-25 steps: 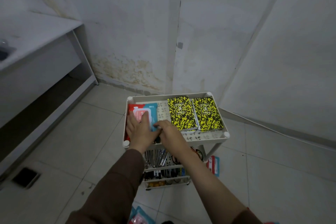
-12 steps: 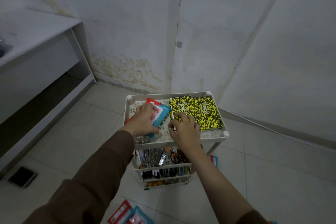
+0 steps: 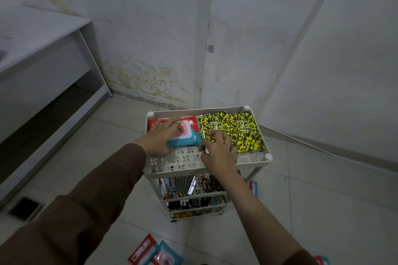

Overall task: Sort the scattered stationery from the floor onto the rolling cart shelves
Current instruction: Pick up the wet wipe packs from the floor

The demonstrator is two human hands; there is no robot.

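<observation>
A white rolling cart (image 3: 183,173) stands near the wall corner. On its top shelf lie red and teal packets (image 3: 189,135) at the left and yellow-black speckled notebooks (image 3: 241,131) at the right. My left hand (image 3: 160,136) lies flat on the packets, fingers straight. My right hand (image 3: 217,149) rests on the near left corner of the notebooks, fingers bent over their edge. The lower shelves hold scissors (image 3: 210,185), metal tools and pens.
More red and teal packets (image 3: 154,253) lie on the tiled floor in front of the cart, another (image 3: 254,187) behind its right leg. A white desk (image 3: 43,49) stands at the left. A floor drain (image 3: 24,208) is at the lower left.
The packets moved back toward the cart's far left corner under my left hand. My right hand shifted from the packets onto the notebooks' near edge, and the notebooks now lie closer together.
</observation>
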